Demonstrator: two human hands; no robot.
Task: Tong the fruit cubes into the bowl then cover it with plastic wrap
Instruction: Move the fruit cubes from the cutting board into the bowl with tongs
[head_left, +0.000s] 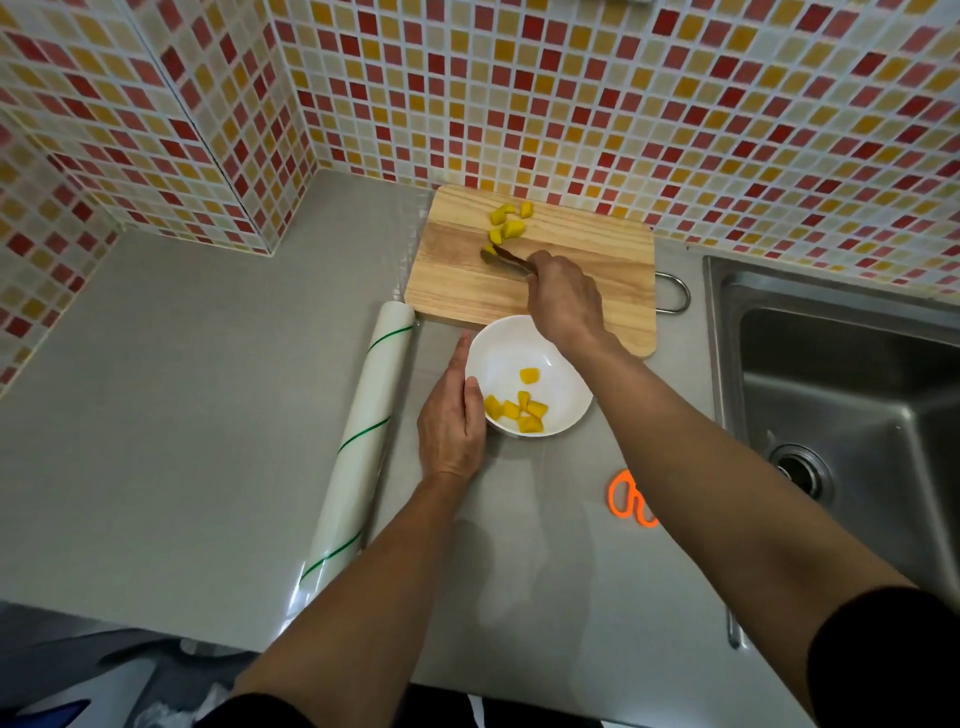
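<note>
A white bowl (519, 353) sits on the grey counter in front of a wooden cutting board (587, 265). Several yellow fruit cubes (517, 410) lie in the bowl. More yellow cubes (509, 223) rest on the far part of the board. My right hand (563, 296) is over the board, closed on dark tongs (506, 258) whose tips touch a cube at the edge of the pile. My left hand (451, 415) rests against the bowl's left side, thumb on the rim. A roll of plastic wrap (358, 441) lies left of the bowl.
Orange-handled scissors (631, 501) lie on the counter to the right, partly under my right forearm. A steel sink (841, 415) fills the right side. Tiled walls stand behind the board and along the left. The counter's front edge runs below my forearms.
</note>
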